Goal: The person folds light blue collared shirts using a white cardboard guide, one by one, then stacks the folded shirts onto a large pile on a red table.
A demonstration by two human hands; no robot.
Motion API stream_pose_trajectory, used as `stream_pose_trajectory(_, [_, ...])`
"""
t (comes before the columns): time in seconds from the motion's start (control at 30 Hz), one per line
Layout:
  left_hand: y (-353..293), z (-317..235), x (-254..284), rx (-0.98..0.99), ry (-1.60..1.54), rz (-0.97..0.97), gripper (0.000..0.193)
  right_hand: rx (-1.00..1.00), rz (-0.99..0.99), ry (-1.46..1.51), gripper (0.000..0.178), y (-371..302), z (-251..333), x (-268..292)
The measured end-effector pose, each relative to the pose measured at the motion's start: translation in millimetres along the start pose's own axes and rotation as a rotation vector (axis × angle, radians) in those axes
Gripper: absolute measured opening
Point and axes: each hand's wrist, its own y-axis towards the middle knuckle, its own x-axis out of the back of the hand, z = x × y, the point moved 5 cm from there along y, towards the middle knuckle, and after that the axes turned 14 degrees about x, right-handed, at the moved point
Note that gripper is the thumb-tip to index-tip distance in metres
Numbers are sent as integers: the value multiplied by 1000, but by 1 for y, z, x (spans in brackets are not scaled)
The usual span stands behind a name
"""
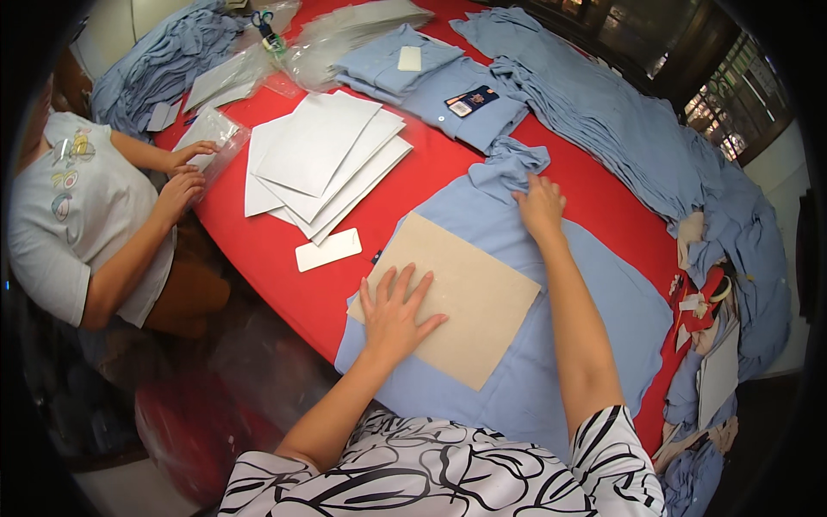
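A light-blue shirt [603, 284] lies spread in front of me, its far end bunched up. On top of it rests a beige cardboard sheet [478, 297], at a slant. My left hand [396, 314] presses flat on the left part of the cardboard with its fingers spread. Beyond the cardboard's far right edge, my right hand [541, 207] has its fingers bent onto the shirt beside the bunched cloth and seems to grip it. A small dark label shows at the cardboard's left edge.
White sheets [314, 155] lie fanned out on the red tablecloth [284, 293], with a white card [329, 250] nearby. Folded blue shirts [469, 103] and heaped blue garments [594, 112] line the far and right sides. At left, another person handles a clear plastic bag [215, 142]. Scissors [265, 26] stand far back.
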Motion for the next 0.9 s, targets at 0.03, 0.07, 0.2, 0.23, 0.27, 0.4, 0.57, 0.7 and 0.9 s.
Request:
stream_pose_trajectory(0.03, [0,2,-1,7,-5,1,69,47,34,78,41,0,10,3])
stream_pose_trajectory(0.07, [-1,5,-2,17,-9,1,69,96,70,157,41,2,28,20])
stream_pose_trajectory(0.2, [-10,19,-4,64,-109,13,65,639,555,887,41,-39,137,121])
stream_pose_trajectory(0.23, [-11,27,-13,56,-210,50,64,543,509,932,44,-41,133,116])
stream_pose_trajectory(0.27, [-12,29,-15,46,-367,131,63,446,454,970,47,-43,127,102])
stream_pose_trajectory(0.4, [-17,36,-20,-41,-307,81,63,527,192,389,52,-105,153,-3])
stream_pose_trajectory(0.57, [-11,39,-27,55,-220,-8,72,590,166,472,44,-154,175,7])
stream_pose_trajectory(0.7, [-5,51,-36,64,-90,-193,87,235,128,798,38,-162,78,57])
stream_pose_trajectory(0.9, [5,8,-19,-149,58,-133,98,-48,-125,-406,37,-281,-178,113])
